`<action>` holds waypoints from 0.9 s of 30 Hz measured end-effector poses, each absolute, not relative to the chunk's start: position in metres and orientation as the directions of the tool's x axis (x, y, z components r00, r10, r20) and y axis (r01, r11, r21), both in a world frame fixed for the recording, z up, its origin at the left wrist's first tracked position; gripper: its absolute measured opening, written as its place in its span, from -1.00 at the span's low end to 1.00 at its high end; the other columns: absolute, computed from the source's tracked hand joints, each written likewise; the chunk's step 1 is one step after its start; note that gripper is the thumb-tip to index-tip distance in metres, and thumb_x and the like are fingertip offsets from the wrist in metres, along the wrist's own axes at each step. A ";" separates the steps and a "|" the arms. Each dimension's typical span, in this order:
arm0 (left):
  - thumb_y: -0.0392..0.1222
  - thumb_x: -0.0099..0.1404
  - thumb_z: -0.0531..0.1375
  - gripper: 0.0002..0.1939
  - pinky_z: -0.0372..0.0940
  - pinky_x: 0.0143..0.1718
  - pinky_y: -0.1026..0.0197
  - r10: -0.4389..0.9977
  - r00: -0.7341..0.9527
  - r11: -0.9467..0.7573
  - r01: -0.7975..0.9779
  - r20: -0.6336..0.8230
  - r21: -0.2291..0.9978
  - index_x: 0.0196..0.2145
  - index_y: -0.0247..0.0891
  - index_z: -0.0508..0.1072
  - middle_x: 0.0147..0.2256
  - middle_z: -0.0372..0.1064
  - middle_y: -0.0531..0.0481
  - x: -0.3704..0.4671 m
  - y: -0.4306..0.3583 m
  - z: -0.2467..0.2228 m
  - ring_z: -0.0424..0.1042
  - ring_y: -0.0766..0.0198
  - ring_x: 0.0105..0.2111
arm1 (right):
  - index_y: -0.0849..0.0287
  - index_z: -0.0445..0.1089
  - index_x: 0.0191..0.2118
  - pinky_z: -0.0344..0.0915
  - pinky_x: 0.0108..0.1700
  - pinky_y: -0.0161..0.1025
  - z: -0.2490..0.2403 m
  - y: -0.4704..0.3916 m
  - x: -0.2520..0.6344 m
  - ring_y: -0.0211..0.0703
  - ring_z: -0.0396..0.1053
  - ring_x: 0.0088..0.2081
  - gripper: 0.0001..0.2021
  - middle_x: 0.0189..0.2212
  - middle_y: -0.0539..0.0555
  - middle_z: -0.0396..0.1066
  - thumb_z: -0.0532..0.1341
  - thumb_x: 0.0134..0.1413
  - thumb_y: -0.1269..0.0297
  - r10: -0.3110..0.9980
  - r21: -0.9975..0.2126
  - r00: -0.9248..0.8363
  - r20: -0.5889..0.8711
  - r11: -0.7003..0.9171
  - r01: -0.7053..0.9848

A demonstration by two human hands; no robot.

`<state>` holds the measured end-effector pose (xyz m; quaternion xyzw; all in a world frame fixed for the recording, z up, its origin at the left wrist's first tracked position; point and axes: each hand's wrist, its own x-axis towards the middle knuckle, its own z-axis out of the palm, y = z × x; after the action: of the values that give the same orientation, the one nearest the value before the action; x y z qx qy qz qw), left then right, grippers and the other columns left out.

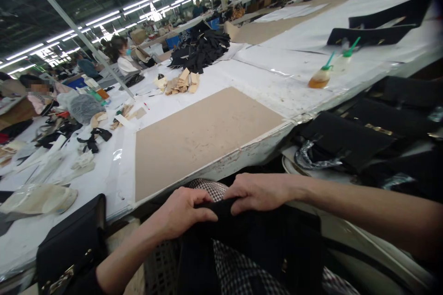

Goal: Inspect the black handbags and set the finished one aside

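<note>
A black bag piece (263, 235) lies across the lap over checkered cloth, below the table's front edge. My left hand (187, 209) pinches its upper edge from the left, thumb and fingers closed on it. Close beside it, my right hand (254, 193) grips the same edge, with the thumb on the near side and the fingers over the top. A small gap separates the two thumbs. The lower part of the black piece fades into shadow, so its full shape is hard to make out.
A brown board (207, 133) lies on the white table (259, 76). Glue bottles (320, 77) stand at the right, near black strips (207, 50) and tan pieces (182, 82) further back. Black bags (349, 138) are stacked at right; another bag (71, 239) sits at left. People work beyond.
</note>
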<state>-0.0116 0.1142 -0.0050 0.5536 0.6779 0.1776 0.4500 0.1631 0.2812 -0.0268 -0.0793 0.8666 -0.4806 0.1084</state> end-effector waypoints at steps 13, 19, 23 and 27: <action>-0.09 0.39 0.15 -0.76 0.13 -0.36 0.34 0.907 0.035 0.275 0.704 -0.419 0.654 -0.24 -0.22 0.59 -0.42 0.40 0.12 -0.014 0.105 -0.022 0.29 0.31 -0.43 | 0.14 0.44 0.11 0.25 -0.23 -0.33 -0.052 0.282 0.172 -0.11 0.43 -0.26 -0.66 -0.22 0.07 0.52 0.22 0.30 0.15 -0.105 -0.852 -0.984 -0.144 0.518 0.069; -0.11 0.38 0.18 -0.81 0.03 -0.44 0.35 0.916 0.074 0.222 0.723 -0.394 0.654 -0.25 -0.20 0.59 -0.50 0.26 0.14 -0.014 0.112 -0.018 0.22 0.35 -0.46 | 0.21 0.54 -0.15 0.13 -0.39 -0.33 -0.054 0.269 0.139 -0.18 0.32 -0.44 -0.73 -0.42 0.04 0.46 0.22 0.31 0.11 -0.231 -0.754 -0.966 -0.118 0.654 -0.065; -0.10 0.42 0.16 -0.80 0.00 -0.46 0.36 0.915 0.121 0.175 0.741 -0.385 0.649 -0.23 -0.19 0.55 -0.49 0.25 0.15 -0.020 0.107 -0.016 0.18 0.38 -0.49 | 0.24 0.51 -0.28 0.14 -0.37 -0.35 -0.064 0.265 0.130 -0.23 0.28 -0.43 -0.80 -0.45 -0.01 0.41 0.22 0.30 0.24 -0.272 -0.803 -0.961 -0.051 0.584 -0.123; -0.07 0.43 0.15 -0.74 0.00 -0.48 0.36 0.907 0.116 0.205 0.717 -0.405 0.666 -0.35 -0.25 0.50 -0.52 0.19 0.15 -0.025 0.101 -0.022 0.15 0.38 -0.50 | 0.24 0.44 -0.39 0.13 -0.40 -0.38 -0.070 0.267 0.136 -0.29 0.20 -0.49 -0.74 -0.55 -0.09 0.26 0.16 0.31 0.25 -0.264 -0.911 -0.963 -0.055 0.407 -0.059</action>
<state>-0.0246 0.1008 -0.0225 0.6200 0.6549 0.1137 0.4168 0.1361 0.2671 -0.0701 -0.0969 0.8334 -0.5357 0.0955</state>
